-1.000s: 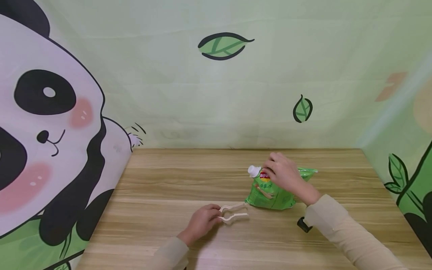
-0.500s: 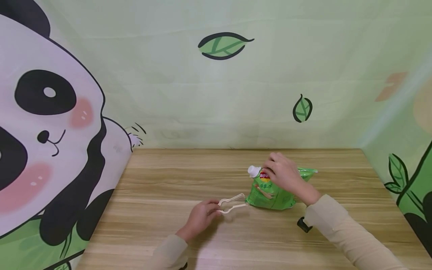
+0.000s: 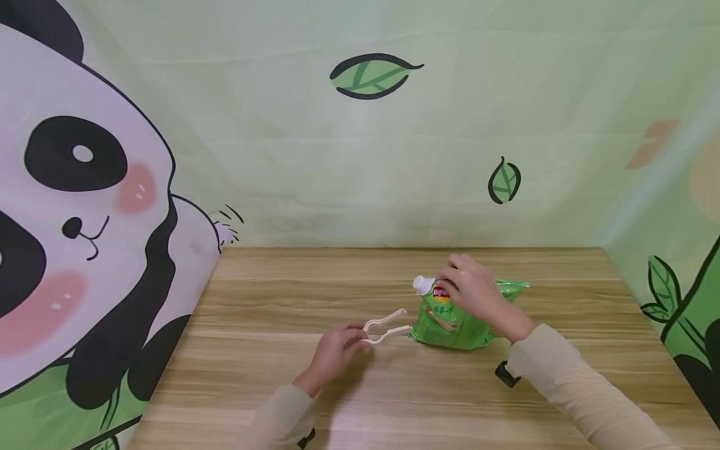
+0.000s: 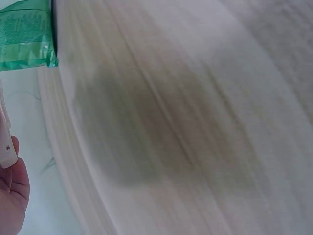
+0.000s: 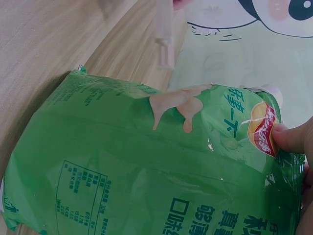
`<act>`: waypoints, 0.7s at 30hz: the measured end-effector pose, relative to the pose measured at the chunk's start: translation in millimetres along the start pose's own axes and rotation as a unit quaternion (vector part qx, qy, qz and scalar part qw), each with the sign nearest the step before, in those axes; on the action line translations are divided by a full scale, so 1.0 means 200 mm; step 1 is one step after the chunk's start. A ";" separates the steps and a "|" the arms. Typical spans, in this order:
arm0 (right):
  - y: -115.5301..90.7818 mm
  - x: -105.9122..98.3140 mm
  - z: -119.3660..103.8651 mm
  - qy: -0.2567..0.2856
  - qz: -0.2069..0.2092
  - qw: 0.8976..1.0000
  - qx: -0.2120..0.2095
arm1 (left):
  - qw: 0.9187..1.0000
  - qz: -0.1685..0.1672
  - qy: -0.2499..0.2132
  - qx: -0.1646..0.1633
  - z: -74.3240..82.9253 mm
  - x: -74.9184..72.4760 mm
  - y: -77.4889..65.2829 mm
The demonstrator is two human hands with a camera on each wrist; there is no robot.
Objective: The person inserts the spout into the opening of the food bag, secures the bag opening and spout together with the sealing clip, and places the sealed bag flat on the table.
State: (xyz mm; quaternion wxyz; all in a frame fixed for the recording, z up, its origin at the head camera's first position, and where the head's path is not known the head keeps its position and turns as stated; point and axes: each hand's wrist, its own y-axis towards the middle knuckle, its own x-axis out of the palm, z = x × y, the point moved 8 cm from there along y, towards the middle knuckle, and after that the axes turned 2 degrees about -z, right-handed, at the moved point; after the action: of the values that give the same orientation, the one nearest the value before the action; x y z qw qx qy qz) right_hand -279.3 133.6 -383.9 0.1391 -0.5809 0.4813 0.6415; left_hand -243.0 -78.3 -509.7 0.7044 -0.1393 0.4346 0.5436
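Observation:
A green Lay's chip bag point(image 3: 450, 328) stands on the wooden table, with a white screw cap point(image 3: 423, 285) at its upper left corner. My right hand point(image 3: 471, 289) grips the bag's top edge; in the right wrist view its thumb point(image 5: 288, 138) presses beside the logo. To the left, my left hand point(image 3: 334, 355) pinches one end of a white two-armed plastic clip point(image 3: 382, 326). The clip's arms are spread and point at the bag, their tips close to its lower left side. In the left wrist view only part of the clip point(image 4: 6, 147) shows.
The wooden tabletop point(image 3: 270, 294) reaches back to a pale green cloth backdrop point(image 3: 281, 144) printed with leaves and a panda point(image 3: 95, 175). Black wrist straps show at both sleeves.
My left hand has moved slightly up and away from the table's front, lifting the clip's tips along the bag's left side. My right hand and the bag have stayed still.

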 end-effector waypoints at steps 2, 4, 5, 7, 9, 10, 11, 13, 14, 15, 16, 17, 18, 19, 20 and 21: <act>0.00 0.00 0.00 0.000 0.000 1.000 -0.001 | 1.000 0.007 -0.011 -0.004 0.00 -0.01 0.01; 0.00 0.00 0.00 0.000 0.000 1.000 -0.001 | 1.000 0.013 -0.017 -0.007 0.00 -0.02 0.03; 0.00 0.00 0.00 0.000 0.000 1.000 -0.001 | 1.000 0.015 -0.021 -0.007 0.01 -0.03 0.04; 0.00 0.00 0.00 0.001 -0.001 1.000 -0.001 | 0.999 0.020 -0.027 -0.007 0.01 -0.04 0.05; 0.00 0.00 0.00 0.000 0.000 1.000 0.000 | 0.999 0.023 -0.027 -0.001 0.02 -0.04 0.06; 0.00 0.00 0.00 -0.001 0.000 1.000 0.000 | 0.999 0.025 -0.030 0.001 0.03 -0.05 0.07; 0.00 0.00 0.00 -0.001 -0.001 1.000 0.000 | 0.999 0.027 -0.032 0.004 0.04 -0.05 0.07; 0.00 0.00 0.00 -0.002 0.000 1.000 -0.001 | 0.999 0.032 -0.035 0.010 0.04 -0.05 0.08; 0.00 0.00 0.00 -0.003 0.001 1.000 -0.001 | 0.999 0.034 -0.037 0.012 0.05 -0.05 0.08; 0.00 0.00 0.00 -0.003 0.000 1.000 -0.001 | 0.999 0.035 -0.039 0.013 0.05 -0.05 0.09; 0.00 0.00 0.00 -0.003 0.000 1.000 -0.001 | 0.998 0.036 -0.042 0.014 0.05 -0.05 0.09; 0.00 0.00 0.00 -0.003 -0.001 1.000 -0.001 | 0.998 0.038 -0.045 0.014 0.06 -0.05 0.09; 0.00 0.00 0.00 -0.004 -0.001 1.000 0.000 | 0.998 0.039 -0.048 0.013 0.06 -0.05 0.10; 0.00 0.00 0.00 -0.005 -0.002 1.000 0.000 | 0.998 0.039 -0.050 0.013 0.06 -0.05 0.10; 0.00 0.00 0.00 -0.005 -0.002 1.000 0.000 | 0.998 0.039 -0.051 0.011 0.06 -0.05 0.10; 0.00 0.00 0.00 -0.006 -0.002 1.000 -0.001 | 0.998 0.041 -0.052 0.011 0.06 -0.05 0.11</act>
State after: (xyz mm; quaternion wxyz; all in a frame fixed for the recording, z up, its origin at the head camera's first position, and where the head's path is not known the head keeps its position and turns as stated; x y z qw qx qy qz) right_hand -278.9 133.9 -383.5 0.1433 -0.5780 0.4786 0.6452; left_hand -256.4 -69.0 -488.2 0.7046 -0.0853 0.4089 0.5737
